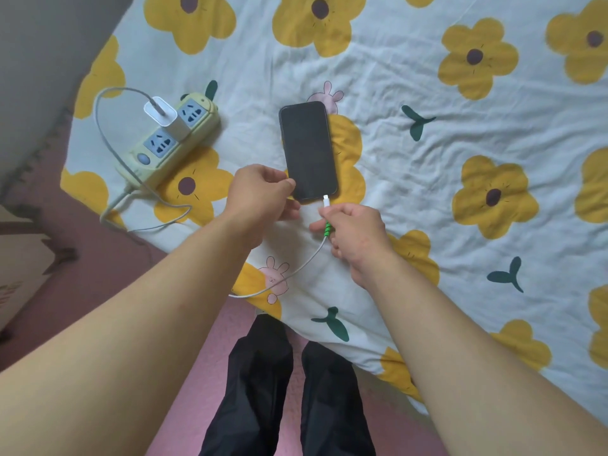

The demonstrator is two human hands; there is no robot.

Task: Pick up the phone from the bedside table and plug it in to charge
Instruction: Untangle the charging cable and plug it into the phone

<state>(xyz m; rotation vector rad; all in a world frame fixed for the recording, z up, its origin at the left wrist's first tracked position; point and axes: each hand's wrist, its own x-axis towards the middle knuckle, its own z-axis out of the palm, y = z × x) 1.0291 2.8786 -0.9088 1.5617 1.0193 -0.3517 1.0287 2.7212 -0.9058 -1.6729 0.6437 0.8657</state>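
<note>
Near the bed's [427, 133] front edge, the right hand [357, 233] pinches the white cable [296, 269] behind its plug, seated in the dark-screened phone [307, 149]. The left hand [260, 195] grips the phone's lower left corner. Farther left lies a power strip [171, 139] carrying a white charger [164, 118]. No writing is legible.

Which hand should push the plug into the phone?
The right hand. It already pinches the cable just behind the plug, at the bottom of the phone. The left hand only steadies the phone's corner.
</note>
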